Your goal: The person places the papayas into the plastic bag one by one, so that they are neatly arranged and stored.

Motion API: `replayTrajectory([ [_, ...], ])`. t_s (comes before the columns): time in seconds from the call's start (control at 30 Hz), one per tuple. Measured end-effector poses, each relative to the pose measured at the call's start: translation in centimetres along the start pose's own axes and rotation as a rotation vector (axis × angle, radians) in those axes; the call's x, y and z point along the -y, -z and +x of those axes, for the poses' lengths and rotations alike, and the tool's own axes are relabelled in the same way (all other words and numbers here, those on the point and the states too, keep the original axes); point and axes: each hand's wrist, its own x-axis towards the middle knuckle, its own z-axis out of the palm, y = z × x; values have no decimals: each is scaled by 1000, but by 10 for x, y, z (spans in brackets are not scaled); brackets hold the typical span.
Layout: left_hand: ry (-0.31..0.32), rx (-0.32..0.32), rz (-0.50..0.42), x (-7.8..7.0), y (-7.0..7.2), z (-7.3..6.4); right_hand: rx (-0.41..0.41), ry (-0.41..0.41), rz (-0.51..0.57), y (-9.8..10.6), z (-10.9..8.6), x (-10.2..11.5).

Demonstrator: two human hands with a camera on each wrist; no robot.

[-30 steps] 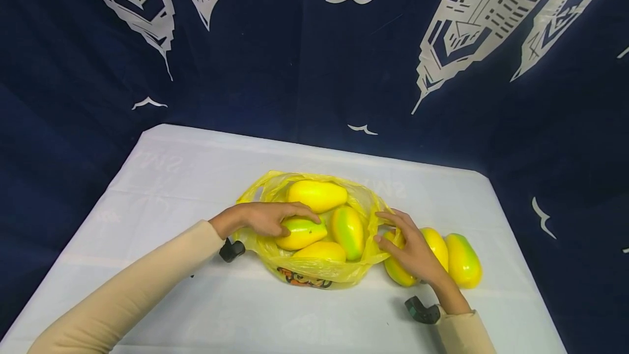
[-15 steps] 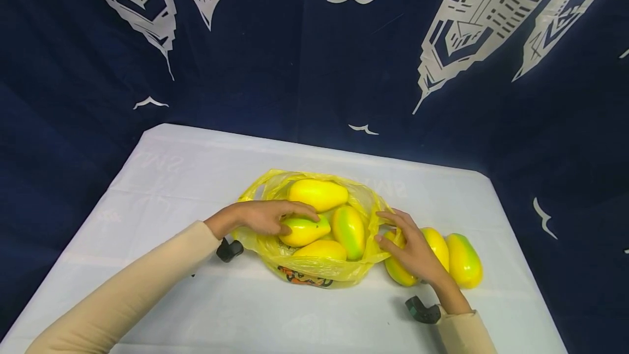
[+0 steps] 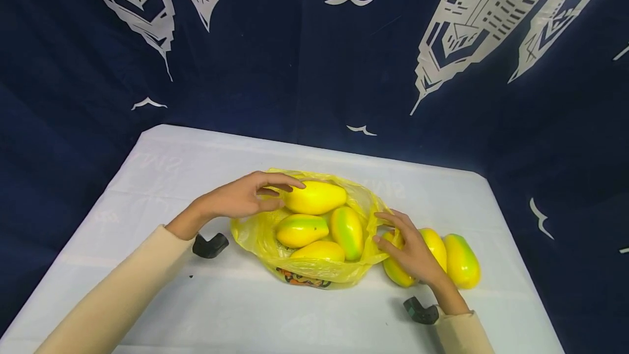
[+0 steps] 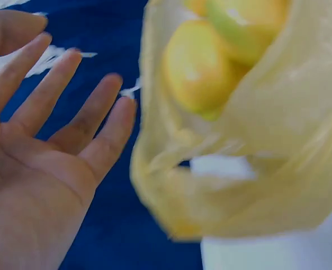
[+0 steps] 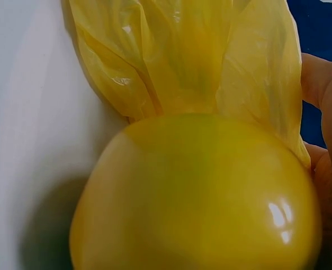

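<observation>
A thin yellow plastic bag (image 3: 351, 275) lies with its mouth spread on the table. Inside it are several yellow-green mangoes, among them a large one (image 3: 319, 197) at the back and a greenish one (image 3: 302, 231) in front of that. My left hand (image 3: 236, 196) hovers over the bag's left rim, fingers spread; the left wrist view shows its palm (image 4: 31, 185) holding nothing, beside the bag. With curled fingers, my right hand (image 3: 413, 247) holds the bag's right rim. Close under the right wrist camera, a mango (image 5: 200, 197) fills much of that view.
Outside the bag on the right, a mango (image 3: 398, 273) lies partly behind the right hand, with two more, one (image 3: 463, 261) outermost. A white cloth covers the table (image 3: 236, 310). A dark blue printed curtain (image 3: 295, 70) hangs behind.
My left hand has let go of the greenish mango in the bag and moved up and to the left. That mango now lies fully visible. The right hand stays at the bag's rim.
</observation>
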Motion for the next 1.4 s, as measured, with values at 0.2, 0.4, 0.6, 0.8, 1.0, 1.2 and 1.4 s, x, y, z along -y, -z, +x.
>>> replayTrajectory([
  [0.2,-41,-182,32,-3,18,-26,0,1,1,-1,1,0],
  [0.4,-51,-269,-21,14,27,-51,1,-3,1,0,1,-1],
  [0.6,-90,-270,-169,44,26,-64,-1,-4,-10,2,0,-1],
  [0.8,-91,-277,-281,71,14,-70,0,-9,1,1,1,-2],
  [1.0,-77,-277,-345,85,-5,-66,4,-15,-6,1,0,0],
  [1.2,-41,-230,-360,88,-24,-56,4,-16,2,1,0,0],
  [1.4,-29,-231,-354,93,-33,-56,-1,4,24,-4,2,1],
])
